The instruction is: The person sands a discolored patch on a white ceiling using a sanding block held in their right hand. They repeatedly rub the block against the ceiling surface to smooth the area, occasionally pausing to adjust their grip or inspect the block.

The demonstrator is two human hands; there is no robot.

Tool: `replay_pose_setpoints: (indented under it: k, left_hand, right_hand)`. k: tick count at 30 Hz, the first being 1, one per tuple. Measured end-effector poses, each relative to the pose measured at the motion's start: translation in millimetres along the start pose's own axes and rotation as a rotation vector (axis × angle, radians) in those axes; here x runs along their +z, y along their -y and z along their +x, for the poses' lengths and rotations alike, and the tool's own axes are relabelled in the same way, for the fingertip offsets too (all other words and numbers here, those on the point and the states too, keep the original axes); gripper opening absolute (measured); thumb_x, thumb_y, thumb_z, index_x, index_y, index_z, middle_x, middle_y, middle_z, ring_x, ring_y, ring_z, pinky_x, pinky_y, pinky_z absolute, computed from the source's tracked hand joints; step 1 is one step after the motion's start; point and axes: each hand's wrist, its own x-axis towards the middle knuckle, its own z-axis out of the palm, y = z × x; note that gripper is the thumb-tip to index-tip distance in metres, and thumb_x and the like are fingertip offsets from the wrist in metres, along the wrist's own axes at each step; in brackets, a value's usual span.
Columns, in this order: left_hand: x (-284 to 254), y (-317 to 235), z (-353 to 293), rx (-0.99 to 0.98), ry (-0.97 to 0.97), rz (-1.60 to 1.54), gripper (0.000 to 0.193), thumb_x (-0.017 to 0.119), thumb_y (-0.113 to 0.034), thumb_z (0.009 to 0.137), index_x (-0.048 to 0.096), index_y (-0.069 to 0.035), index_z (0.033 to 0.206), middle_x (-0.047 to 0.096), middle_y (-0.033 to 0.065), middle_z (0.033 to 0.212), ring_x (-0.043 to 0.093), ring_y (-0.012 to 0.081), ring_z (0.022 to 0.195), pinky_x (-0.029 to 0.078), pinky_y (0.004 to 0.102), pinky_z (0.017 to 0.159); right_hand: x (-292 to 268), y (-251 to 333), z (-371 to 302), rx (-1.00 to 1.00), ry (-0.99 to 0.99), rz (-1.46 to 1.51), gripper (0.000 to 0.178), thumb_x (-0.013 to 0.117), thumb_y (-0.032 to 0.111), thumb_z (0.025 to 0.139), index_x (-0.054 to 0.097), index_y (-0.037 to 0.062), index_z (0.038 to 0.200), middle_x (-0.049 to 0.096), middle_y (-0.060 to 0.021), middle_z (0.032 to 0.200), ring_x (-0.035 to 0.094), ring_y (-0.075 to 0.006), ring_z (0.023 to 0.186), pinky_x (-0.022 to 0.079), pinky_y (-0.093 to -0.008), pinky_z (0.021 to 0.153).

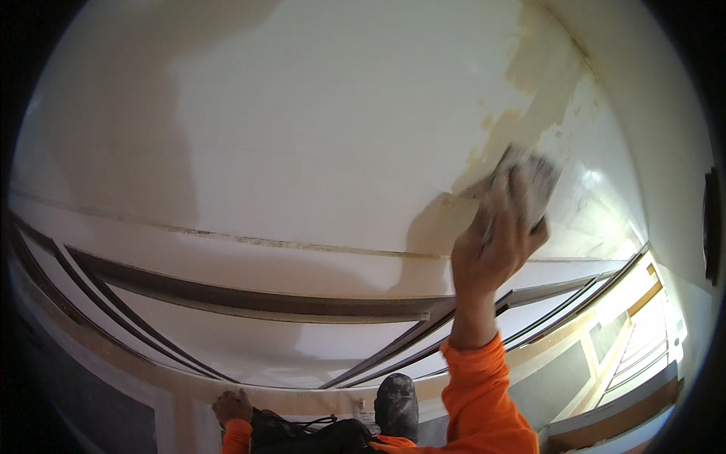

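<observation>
Raised against the pale wall, my right hand grips a grey, dusty sanding block, blurred by motion. Its fingers wrap over the block's back, and the block's face is hidden against the wall. Around it the surface carries patchy beige and grey-white filler. Low at the bottom edge, my left hand is beside my dark trousers with its fingers curled; what they close on, if anything, does not show.
Dark moulding frames panels on the lower wall, below a thin rough seam. My dark shoe stands by a tan strip along the wall's foot. At right, a bright light falls near a wood-edged opening; a dark fixture hangs on the side wall.
</observation>
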Motion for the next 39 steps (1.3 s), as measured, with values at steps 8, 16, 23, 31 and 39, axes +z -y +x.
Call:
replay_pose_setpoints:
  k: [8, 16, 23, 31, 39]
  left_hand:
    - [-3.6, 7.9, -9.9, 0.068, -0.08, -0.108, 0.048, 0.046, -0.044, 0.093, 0.072, -0.003, 0.096, 0.066, 0.0136, 0.114, 0.058, 0.0319, 0.109, 0.038, 0.0456, 0.099]
    - [-11.0, 9.3, -10.9, 0.085, -0.045, -0.125, 0.049, 0.047, -0.044, 0.092, 0.071, -0.002, 0.098, 0.067, 0.0153, 0.11, 0.059, 0.0323, 0.106, 0.038, 0.0443, 0.098]
    - [-4.9, 1.3, -7.4, 0.109, -0.084, -0.051, 0.048, 0.047, -0.044, 0.092, 0.072, -0.002, 0.092, 0.067, 0.0149, 0.108, 0.061, 0.0311, 0.102, 0.04, 0.0447, 0.095]
    - [-5.3, 1.6, -6.8, 0.107, -0.114, -0.074, 0.046, 0.049, -0.043, 0.09, 0.072, -0.003, 0.09, 0.068, 0.0142, 0.105, 0.061, 0.0319, 0.1, 0.04, 0.0457, 0.093]
    - [2.4, 1.2, -8.9, 0.104, -0.151, -0.104, 0.046, 0.049, -0.043, 0.09, 0.071, -0.002, 0.087, 0.067, 0.0152, 0.104, 0.06, 0.033, 0.1, 0.04, 0.046, 0.095]
  right_hand:
    - [2.7, 8.2, -7.1, 0.009, -0.001, -0.011, 0.031, 0.061, 0.002, 0.085, 0.067, 0.0087, 0.114, 0.065, -0.0098, 0.124, 0.056, -0.0293, 0.119, 0.034, -0.0408, 0.099]
    - [0.6, 12.0, 6.0, 0.062, 0.016, -0.036, 0.035, 0.063, -0.001, 0.079, 0.068, 0.0072, 0.112, 0.064, -0.0118, 0.125, 0.055, -0.0318, 0.121, 0.033, -0.0428, 0.097]
    - [6.1, 3.4, 69.7, 0.04, -0.083, -0.012, 0.033, 0.063, 0.0, 0.08, 0.068, 0.0075, 0.112, 0.065, -0.0119, 0.122, 0.057, -0.0318, 0.118, 0.033, -0.0432, 0.097]
    - [12.8, 0.3, 40.6, -0.042, -0.076, -0.022, 0.036, 0.063, 0.001, 0.079, 0.067, 0.0085, 0.114, 0.063, -0.0109, 0.126, 0.054, -0.03, 0.122, 0.032, -0.0429, 0.098]
    - [-0.1, 5.8, -10.0, 0.003, 0.006, 0.013, 0.035, 0.06, 0.001, 0.082, 0.067, 0.0084, 0.116, 0.063, -0.0116, 0.127, 0.054, -0.0308, 0.123, 0.032, -0.041, 0.098]
